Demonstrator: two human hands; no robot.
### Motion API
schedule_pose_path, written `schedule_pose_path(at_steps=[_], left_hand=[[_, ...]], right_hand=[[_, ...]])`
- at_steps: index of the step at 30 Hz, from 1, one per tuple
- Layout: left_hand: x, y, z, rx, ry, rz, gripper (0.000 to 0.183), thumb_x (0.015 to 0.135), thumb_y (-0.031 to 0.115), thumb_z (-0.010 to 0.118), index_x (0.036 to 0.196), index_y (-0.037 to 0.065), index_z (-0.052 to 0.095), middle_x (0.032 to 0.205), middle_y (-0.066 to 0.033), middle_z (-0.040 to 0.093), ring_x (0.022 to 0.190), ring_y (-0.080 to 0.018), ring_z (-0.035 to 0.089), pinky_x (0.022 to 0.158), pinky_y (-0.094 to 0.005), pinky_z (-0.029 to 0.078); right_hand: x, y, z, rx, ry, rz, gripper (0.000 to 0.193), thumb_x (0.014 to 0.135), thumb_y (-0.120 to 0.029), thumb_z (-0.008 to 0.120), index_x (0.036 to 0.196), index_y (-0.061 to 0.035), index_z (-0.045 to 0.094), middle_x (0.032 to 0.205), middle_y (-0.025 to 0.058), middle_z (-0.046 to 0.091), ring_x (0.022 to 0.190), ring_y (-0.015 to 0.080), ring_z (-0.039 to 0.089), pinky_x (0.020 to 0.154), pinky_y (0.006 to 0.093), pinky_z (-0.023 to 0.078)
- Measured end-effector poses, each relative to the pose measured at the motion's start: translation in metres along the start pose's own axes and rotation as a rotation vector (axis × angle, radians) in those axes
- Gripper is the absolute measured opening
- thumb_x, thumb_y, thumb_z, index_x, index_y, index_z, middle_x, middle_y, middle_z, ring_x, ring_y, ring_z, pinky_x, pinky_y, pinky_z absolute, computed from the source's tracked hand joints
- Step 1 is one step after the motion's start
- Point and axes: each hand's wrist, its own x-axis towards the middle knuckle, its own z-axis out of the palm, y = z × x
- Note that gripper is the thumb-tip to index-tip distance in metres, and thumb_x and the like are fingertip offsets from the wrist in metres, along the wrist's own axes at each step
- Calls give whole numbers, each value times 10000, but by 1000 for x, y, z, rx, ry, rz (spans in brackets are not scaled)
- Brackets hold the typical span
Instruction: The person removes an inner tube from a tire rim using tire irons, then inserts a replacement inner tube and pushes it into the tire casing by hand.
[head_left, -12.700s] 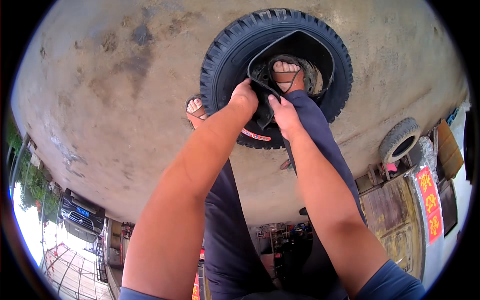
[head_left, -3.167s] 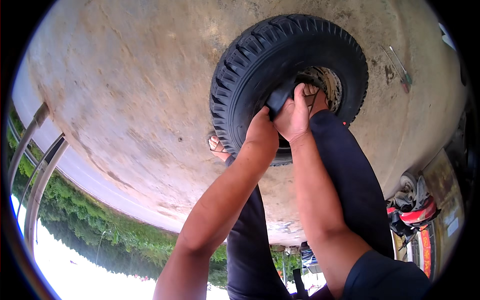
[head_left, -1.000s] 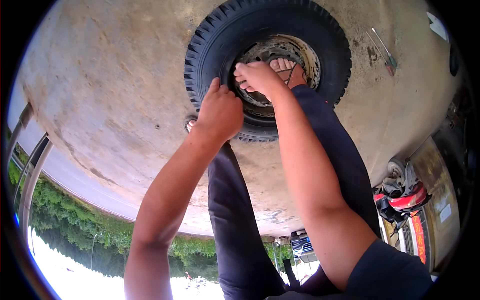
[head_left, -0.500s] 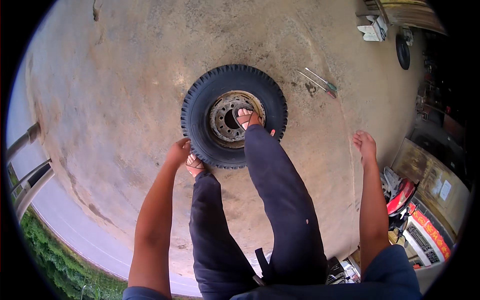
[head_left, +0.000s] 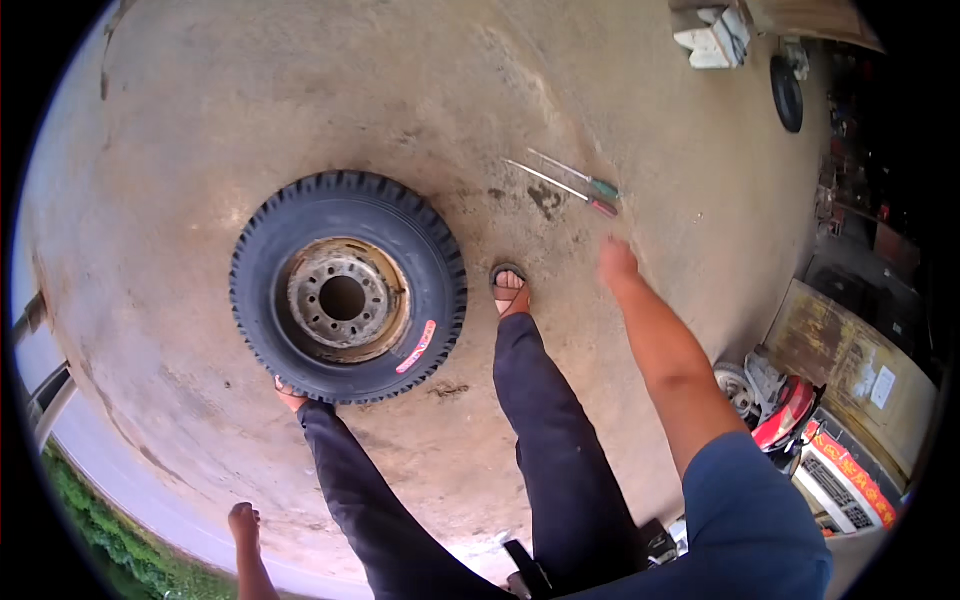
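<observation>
A black truck tyre (head_left: 262, 310) mounted on a rusty steel rim (head_left: 366, 312) lies flat on the floor, left of the middle. A red and white label (head_left: 416, 348) is on its sidewall. My left foot is against the tyre's near edge, partly hidden by it; my right foot stands on the floor to its right. My left hand (head_left: 245, 522) hangs low at the left, fingers curled, with nothing seen in it. My right hand (head_left: 618, 262) is above the floor, just short of two screwdrivers, one green-handled (head_left: 604, 187), one red-handled (head_left: 602, 207). Motion smears its fingers.
At the far right stand a white box (head_left: 715, 42) and a small black tyre (head_left: 787, 94). A red and white motorbike (head_left: 785, 412) is by a worn yellowish panel (head_left: 835, 350) on the right. Metal posts (head_left: 45, 400) line the left edge, with a road and greenery beyond.
My right foot has come off the rim onto the floor. My left hand has drawn back from the tyre, and my right hand has swung inward, closer to the screwdrivers. The view has shifted.
</observation>
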Motion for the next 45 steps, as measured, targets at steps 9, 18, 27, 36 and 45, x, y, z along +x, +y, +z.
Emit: schedule_pose_path(at_steps=[9, 18, 27, 36, 45], left_hand=[[-216, 183, 369, 121, -474, 326, 275, 1024, 120, 604, 1275, 12, 642, 1129, -154, 742, 1002, -222, 737, 872, -338, 582], [-329, 331, 486, 11, -752, 619, 284, 1028, 165, 595, 1259, 4, 629, 1113, -204, 699, 1051, -343, 698, 894, -394, 548], [-307, 363, 399, -188, -638, 798, 601, 1000, 345, 686, 1438, -3, 463, 1190, -157, 620, 1055, -263, 654, 862, -388, 530], [-204, 280, 222, -375, -728, 274, 268, 1004, 306, 700, 1090, 58, 647, 745, 44, 551, 657, -68, 515, 600, -248, 422], [-51, 243, 181, -405, -179, 492, 213, 979, 221, 654, 952, 34, 557, 702, -40, 598, 641, -182, 612, 607, -356, 475]], right_hand=[[198, -108, 36, -71, 285, -125, 543, 920, -184, 648, 1410, -37, 467, 1427, 175, 509, 1347, 385, 495, 1004, 589, 502], [211, -13, 89, 120, 349, -380, 151, 932, -132, 571, 1034, -22, 592, 990, 190, 646, 838, 389, 669, 793, 486, 553], [-151, -112, -80, 1508, -930, -478, 145, 911, -77, 500, 1020, -32, 584, 969, 75, 624, 923, 191, 649, 878, 352, 516], [-317, -256, -87, 1626, -560, -337, 153, 1006, -100, 500, 1128, -33, 564, 908, 53, 636, 630, 65, 528, 539, 246, 430], [-397, -255, -11, 1698, -867, -248, 299, 965, -44, 633, 1232, -46, 498, 801, 29, 576, 653, 119, 612, 612, 305, 538]])
